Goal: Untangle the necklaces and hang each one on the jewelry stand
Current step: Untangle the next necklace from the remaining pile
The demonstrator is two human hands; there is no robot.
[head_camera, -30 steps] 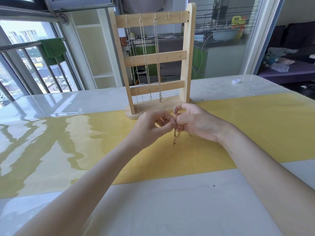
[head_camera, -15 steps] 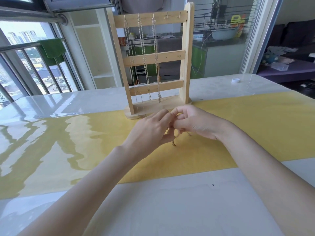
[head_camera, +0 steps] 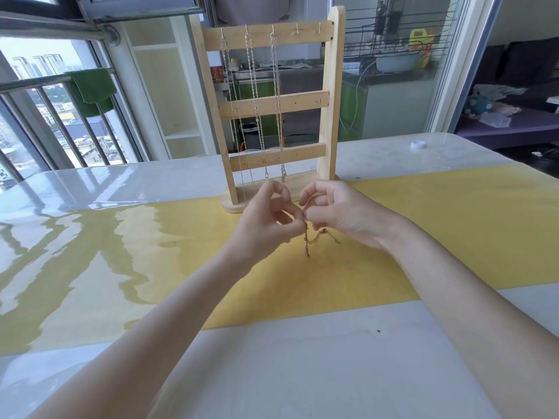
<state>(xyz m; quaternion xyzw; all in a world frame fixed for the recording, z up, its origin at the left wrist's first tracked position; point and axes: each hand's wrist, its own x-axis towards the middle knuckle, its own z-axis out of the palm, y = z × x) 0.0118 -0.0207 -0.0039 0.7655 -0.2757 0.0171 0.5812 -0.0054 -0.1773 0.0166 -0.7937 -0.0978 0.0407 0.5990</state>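
Stretching wide to the left: glossy surface (head_camera: pixel 90 189), white at far and near edges, crossed by a yellow runner (head_camera: pixel 453 225); plenty of free room left of the hands and at the near side. Beyond the left edge, window rails with a green towel (head_camera: pixel 90 89) draped over the top bar.

Standing upright on the far edge of the runner: wooden stand (head_camera: pixel 272 101), three cross bars, base just beyond the hands. Hanging from the three leftmost pegs of the top bar: silver chains (head_camera: pixel 254 95), straight down, their ends near the base. Two right pegs bare.

Raised just above the runner, in front of the stand base: left hand (head_camera: pixel 263 222), fingers curled, thumb and fingertips pinching a gold necklace (head_camera: pixel 307 240) at its top. Right beside it, fingertips nearly touching: right hand (head_camera: pixel 341 213), also curled, pinching the same chain. Dangling from the pinch: one short strand straight down, tip touching or just over the runner, cannot tell which; another loop trailing right under the right palm.

Further right, on the white far corner: small white cap (head_camera: pixel 418 144), well apart from everything. Open room on the right of the runner too.
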